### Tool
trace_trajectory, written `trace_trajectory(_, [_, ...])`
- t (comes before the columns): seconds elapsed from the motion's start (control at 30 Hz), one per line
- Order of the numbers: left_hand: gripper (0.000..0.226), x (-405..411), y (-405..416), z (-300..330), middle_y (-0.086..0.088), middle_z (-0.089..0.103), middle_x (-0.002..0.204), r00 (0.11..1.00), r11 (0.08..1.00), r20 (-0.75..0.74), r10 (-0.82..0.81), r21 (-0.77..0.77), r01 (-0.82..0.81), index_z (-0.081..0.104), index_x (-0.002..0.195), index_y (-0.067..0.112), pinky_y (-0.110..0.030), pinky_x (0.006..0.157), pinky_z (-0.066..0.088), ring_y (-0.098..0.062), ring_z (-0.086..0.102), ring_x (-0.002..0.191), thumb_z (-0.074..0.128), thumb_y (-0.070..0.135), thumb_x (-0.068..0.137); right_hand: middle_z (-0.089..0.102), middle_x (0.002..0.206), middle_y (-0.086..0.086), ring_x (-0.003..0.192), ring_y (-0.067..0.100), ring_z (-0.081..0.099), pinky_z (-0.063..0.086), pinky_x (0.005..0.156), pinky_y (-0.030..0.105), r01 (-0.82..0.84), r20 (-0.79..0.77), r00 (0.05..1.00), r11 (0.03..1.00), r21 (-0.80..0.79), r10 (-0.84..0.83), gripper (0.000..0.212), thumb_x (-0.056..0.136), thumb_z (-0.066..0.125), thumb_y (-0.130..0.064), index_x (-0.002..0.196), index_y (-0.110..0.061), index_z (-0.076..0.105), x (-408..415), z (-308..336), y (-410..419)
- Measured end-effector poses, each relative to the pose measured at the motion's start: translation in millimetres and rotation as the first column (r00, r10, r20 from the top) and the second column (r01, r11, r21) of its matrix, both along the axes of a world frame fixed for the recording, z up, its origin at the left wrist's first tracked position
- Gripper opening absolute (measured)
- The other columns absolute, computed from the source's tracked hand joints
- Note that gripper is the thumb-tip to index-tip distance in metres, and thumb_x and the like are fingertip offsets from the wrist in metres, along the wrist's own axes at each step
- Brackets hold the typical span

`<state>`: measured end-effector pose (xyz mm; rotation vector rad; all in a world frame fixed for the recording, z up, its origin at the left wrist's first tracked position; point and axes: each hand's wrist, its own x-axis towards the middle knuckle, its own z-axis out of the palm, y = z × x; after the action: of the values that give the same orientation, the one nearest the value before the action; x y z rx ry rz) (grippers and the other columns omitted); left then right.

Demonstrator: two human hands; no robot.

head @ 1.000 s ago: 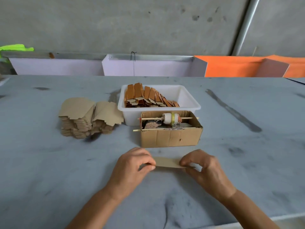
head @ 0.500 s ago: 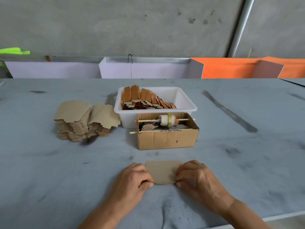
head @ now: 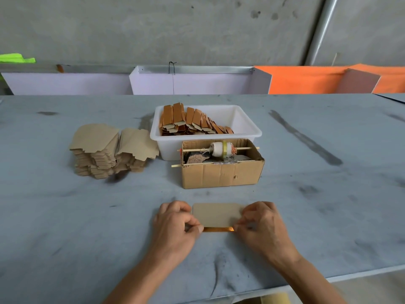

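Fingers of the left hand (head: 175,224) and right hand (head: 260,224) curl, pinching opposite near corners of the flat tan rounded-cornered cardboard piece (head: 217,213) between them on the grey table (head: 87,216).

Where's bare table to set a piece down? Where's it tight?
Widest: table right of the cardboard box. Also left front, nearer than the stack of blanks. A narrow strip lies between box and the card that left hand and right hand pinch. Crowded: stack, white tub and box bunch mid-table.

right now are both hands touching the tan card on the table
Touching. The head view shows the left hand and the right hand each pinching a near corner of the tan card, with their fingertips overlapping its edges.
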<state>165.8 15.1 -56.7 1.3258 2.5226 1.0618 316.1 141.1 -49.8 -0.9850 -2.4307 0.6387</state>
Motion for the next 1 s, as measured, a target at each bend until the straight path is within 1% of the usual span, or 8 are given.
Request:
trace_trajectory(0.17, [0.008,0,4,0,0.021,0.043,0.104,0.996,0.994,0.003,0.085,-0.067,-0.085,0.073,0.073,0.026,-0.021,0.085,0.018,-0.008,0.036,0.111,0.072,0.034,0.076,0.050,0.087,-0.014,0.106,0.014,0.042,0.040,0.087,0.026,0.113,0.013,0.994,0.992,-0.059,-0.112,0.005,0.074,0.073,-0.021,0.076,-0.017,0.076,-7,2,-3])
trace_trajectory(0.37, [0.011,-1,10,-1,0.018,0.049,0.115,0.991,0.982,-0.003,0.131,-0.134,-0.130,0.072,0.072,0.026,-0.023,0.085,0.018,-0.010,0.035,0.115,0.071,0.037,0.077,0.052,0.086,-0.011,0.100,0.014,0.040,0.041,0.081,0.027,0.163,0.040,0.986,0.983,-0.089,-0.160,0.007,0.070,0.077,-0.023,0.074,-0.018,0.076,-5,5,-3])
trace_trajectory(0.57, [0.014,-2,14,-2,0.021,0.044,0.108,0.982,0.970,-0.002,0.187,-0.161,-0.185,0.068,0.063,0.029,-0.024,0.083,0.017,-0.010,0.035,0.112,0.072,0.037,0.073,0.055,0.089,-0.004,0.100,0.018,0.040,0.042,0.082,0.028,0.208,0.153,0.969,0.974,-0.092,-0.193,0.008,0.075,0.073,-0.024,0.074,-0.017,0.074,-9,6,2])
trace_trajectory(0.67, [0.022,-4,16,-3,0.022,0.041,0.104,0.976,0.961,-0.011,0.216,-0.176,-0.214,0.062,0.054,0.029,-0.024,0.079,0.014,-0.009,0.034,0.109,0.073,0.039,0.070,0.051,0.092,-0.005,0.106,0.017,0.038,0.040,0.085,0.027,0.213,0.173,0.967,0.964,-0.158,-0.185,0.012,0.075,0.074,-0.029,0.069,-0.028,0.063,-8,7,4])
trace_trajectory(0.73, [0.028,-5,15,-4,0.022,0.039,0.102,0.970,0.956,0.001,0.241,-0.175,-0.237,0.056,0.051,0.029,-0.024,0.077,0.013,-0.009,0.034,0.108,0.076,0.040,0.067,0.046,0.092,-0.009,0.108,0.015,0.034,0.035,0.086,0.027,0.201,0.154,0.973,0.956,-0.213,-0.170,0.025,0.072,0.076,-0.031,0.063,-0.035,0.053,-6,8,4])
trace_trajectory(0.87, [0.028,-5,14,-4,0.019,0.038,0.105,0.966,0.959,0.037,0.257,-0.131,-0.250,0.052,0.057,0.031,-0.025,0.085,0.017,-0.010,0.033,0.113,0.077,0.039,0.067,0.049,0.092,-0.012,0.112,0.017,0.038,0.038,0.095,0.034,0.175,0.027,0.984,0.944,-0.280,-0.174,0.033,0.073,0.076,-0.019,0.057,-0.040,0.056,-3,7,2])
trace_trajectory(0.93, [0.026,-2,14,-5,0.017,0.036,0.105,0.966,0.960,0.011,0.259,-0.114,-0.256,0.050,0.063,0.035,-0.026,0.088,0.018,-0.012,0.032,0.115,0.075,0.037,0.070,0.050,0.090,-0.014,0.109,0.018,0.040,0.040,0.095,0.039,0.147,-0.035,0.986,0.956,-0.255,-0.161,0.036,0.073,0.075,-0.013,0.056,-0.041,0.060,-1,3,-2])
trace_trajectory(1.0, [0.024,4,12,-3,0.018,0.037,0.101,0.966,0.963,-0.043,0.253,-0.082,-0.256,0.051,0.067,0.037,-0.026,0.084,0.018,-0.013,0.036,0.111,0.073,0.032,0.073,0.053,0.088,-0.012,0.105,0.020,0.041,0.040,0.089,0.038,0.140,-0.084,0.985,0.981,-0.137,-0.152,0.035,0.072,0.077,-0.008,0.059,-0.039,0.066,1,-2,-9])
